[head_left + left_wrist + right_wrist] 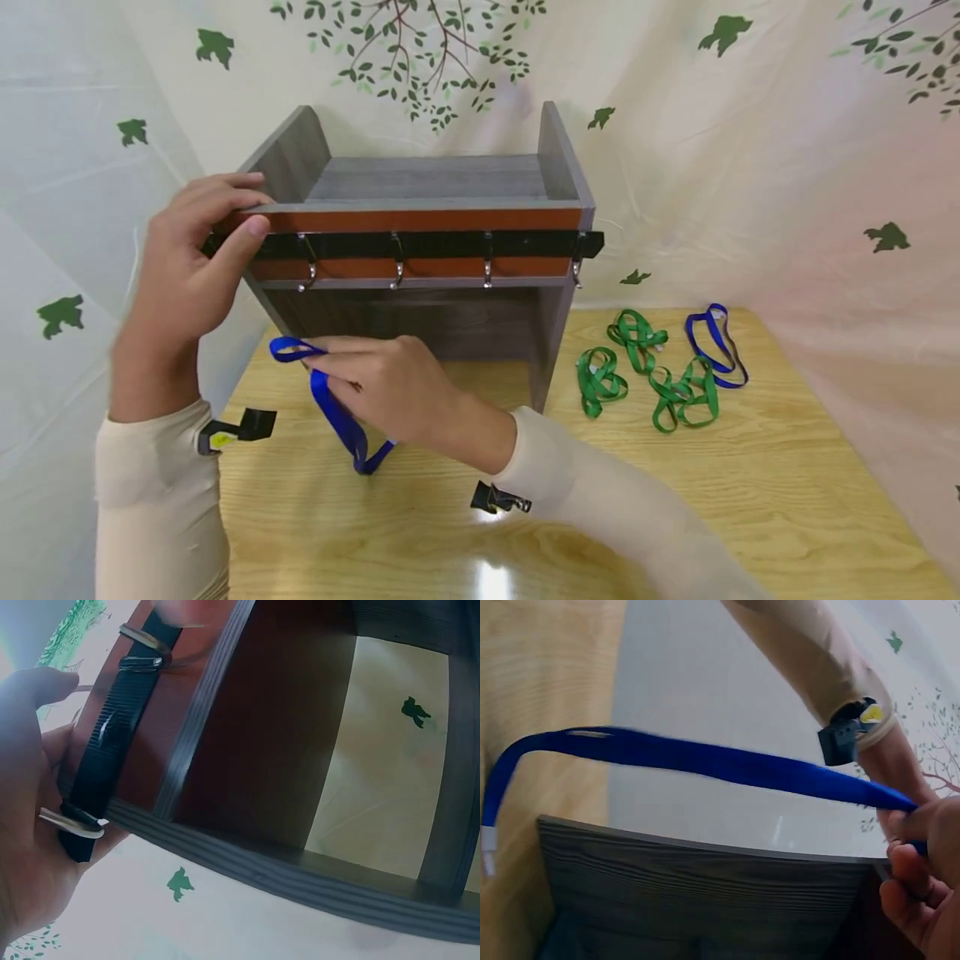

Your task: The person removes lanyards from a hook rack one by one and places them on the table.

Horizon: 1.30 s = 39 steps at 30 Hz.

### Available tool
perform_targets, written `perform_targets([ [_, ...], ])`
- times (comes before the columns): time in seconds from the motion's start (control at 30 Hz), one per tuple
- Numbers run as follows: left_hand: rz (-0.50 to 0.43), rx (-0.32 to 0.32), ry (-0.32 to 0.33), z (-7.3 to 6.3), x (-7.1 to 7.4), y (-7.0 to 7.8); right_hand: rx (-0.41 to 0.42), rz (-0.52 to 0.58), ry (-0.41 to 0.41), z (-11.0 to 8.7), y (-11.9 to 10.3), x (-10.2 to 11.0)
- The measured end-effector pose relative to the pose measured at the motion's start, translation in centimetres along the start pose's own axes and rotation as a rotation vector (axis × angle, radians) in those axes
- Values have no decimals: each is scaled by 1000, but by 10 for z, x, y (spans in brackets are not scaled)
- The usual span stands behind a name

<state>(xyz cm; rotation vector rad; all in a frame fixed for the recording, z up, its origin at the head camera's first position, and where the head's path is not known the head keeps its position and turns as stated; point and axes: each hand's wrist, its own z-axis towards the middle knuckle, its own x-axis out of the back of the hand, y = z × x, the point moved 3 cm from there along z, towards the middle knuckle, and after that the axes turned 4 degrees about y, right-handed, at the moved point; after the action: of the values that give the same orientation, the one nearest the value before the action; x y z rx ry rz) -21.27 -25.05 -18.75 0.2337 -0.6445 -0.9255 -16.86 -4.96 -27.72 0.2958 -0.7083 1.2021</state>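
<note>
A grey wooden shelf unit [435,179] stands on the table, its front board fitted with a black hook rail [442,245] carrying several silver hooks [398,271]. My left hand [187,271] grips the unit's upper left corner, thumb in front and fingers over the top edge. In front of the unit, below the rail's left part, my right hand [397,387] pinches a blue lanyard [337,412]. A small loop of it sticks out past the fingertips, and the rest hangs down. The right wrist view shows the lanyard's strap [727,761] stretching from the fingers to a pale end piece [488,847].
Right of the unit lie three bundled green lanyards [600,382] and a second blue lanyard [723,348] on the wooden table [780,467]. Behind stands a pale cloth backdrop [675,150] with leaf prints. The unit's side panel [566,167] rises at the right.
</note>
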Motion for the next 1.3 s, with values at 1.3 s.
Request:
perform_targets([
  [1.3,-1,-67,120,-2,-9,-1,-427,965,-394,-90,20,47],
])
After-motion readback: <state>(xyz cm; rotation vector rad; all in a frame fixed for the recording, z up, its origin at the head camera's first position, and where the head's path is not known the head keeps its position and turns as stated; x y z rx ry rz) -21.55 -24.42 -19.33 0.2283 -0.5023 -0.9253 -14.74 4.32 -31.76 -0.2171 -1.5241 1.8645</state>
